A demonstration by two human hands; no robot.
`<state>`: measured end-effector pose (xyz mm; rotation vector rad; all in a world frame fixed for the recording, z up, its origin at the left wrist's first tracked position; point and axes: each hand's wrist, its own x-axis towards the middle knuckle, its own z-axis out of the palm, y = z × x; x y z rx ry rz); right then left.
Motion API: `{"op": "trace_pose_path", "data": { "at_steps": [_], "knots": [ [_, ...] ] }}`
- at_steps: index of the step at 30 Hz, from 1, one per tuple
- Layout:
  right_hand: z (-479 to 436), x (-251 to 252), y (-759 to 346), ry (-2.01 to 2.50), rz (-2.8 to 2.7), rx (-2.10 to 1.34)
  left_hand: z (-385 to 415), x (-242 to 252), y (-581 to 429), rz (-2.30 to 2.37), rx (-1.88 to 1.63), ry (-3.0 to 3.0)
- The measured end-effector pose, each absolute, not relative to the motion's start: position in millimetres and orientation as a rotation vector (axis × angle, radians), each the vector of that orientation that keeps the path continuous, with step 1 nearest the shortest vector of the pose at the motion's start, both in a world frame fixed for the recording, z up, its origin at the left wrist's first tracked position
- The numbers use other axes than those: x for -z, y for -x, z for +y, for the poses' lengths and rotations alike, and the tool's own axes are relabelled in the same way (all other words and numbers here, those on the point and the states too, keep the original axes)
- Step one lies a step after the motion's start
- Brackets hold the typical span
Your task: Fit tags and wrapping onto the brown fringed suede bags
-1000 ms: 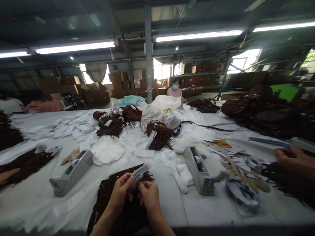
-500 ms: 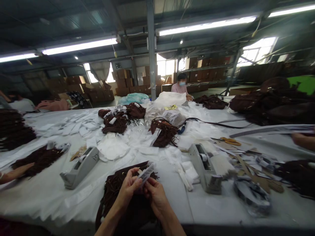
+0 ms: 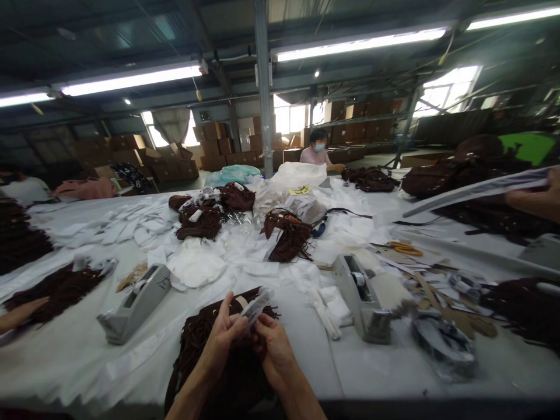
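A dark brown fringed bag [image 3: 195, 335] lies in front of me at the table's near edge. Over its top, my left hand [image 3: 224, 331] pinches a translucent plastic-wrapped piece [image 3: 259, 304] with its thumb, the index finger pointing up. My right hand [image 3: 275, 343] grips the lower end of the same wrapped piece between bent fingertips. What lies inside the wrap is hard to make out. A pale strip [image 3: 240, 302] shows beside the left fingers, and the bag's lower front is partly hidden by my forearms.
Grey tape dispensers stand left [image 3: 135, 303] and right [image 3: 362, 300] of the bag. Orange-handled scissors [image 3: 405, 248], a wrapped dark coil [image 3: 444, 344] and white paper pieces [image 3: 335, 306] lie around. Co-workers' hands show at left [image 3: 24, 314] and right [image 3: 536, 198].
My left index finger has straightened upward, while both hands stay at the wrapped piece. At right, a co-worker's hand has raised a long strip. The whole view has shifted slightly.
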<state>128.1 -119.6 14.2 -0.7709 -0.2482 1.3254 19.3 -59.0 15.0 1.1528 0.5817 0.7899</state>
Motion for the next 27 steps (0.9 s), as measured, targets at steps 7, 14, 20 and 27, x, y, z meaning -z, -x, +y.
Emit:
{"op": "trace_pose_path", "data": {
  "at_steps": [7, 14, 20, 27],
  "knots": [
    [-121, -17, -129, 0.669, -0.177, -1.366, -51, -13, -18, 0.530, -0.727, -1.255],
    [-113, -14, -133, 0.873, -0.301, -1.218, -50, -18, -20, 0.479, -0.713, -1.329],
    [-103, -13, -138, 0.971, -0.396, -1.168, -45, -27, -29, 0.547, -0.714, -1.336],
    [-117, -18, -149, 1.036, -0.603, -1.249, -32, -28, -20, 0.646, -0.699, -1.392]
  ]
}}
